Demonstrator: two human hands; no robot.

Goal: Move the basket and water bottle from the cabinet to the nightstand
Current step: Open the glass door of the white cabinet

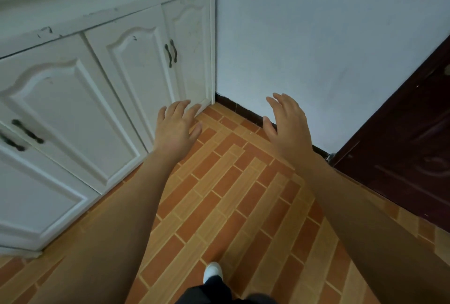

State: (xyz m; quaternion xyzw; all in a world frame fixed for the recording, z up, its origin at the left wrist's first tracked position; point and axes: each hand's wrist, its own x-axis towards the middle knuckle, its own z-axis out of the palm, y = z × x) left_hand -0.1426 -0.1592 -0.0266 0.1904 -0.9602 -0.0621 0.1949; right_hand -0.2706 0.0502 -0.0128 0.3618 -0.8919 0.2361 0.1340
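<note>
A white shoe [212,271] stands on the tile floor [226,182]. L hand [176,124] & R hand [286,121] reach out, grip wide, holding nothing. Past them: white cabinet [97,79], doors shut. Basket & bottle not in view.

White painted cabinet [73,99] – chipped, matt; floor tiles [219,194] smooth, brick-patterned

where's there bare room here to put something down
Two free patches: the cabinet ledge above the shut doors, and the tiled floor between the cabinet, the wall and the dark door. No crowded spot shows. Left hand and right hand hang empty above the floor.
</note>
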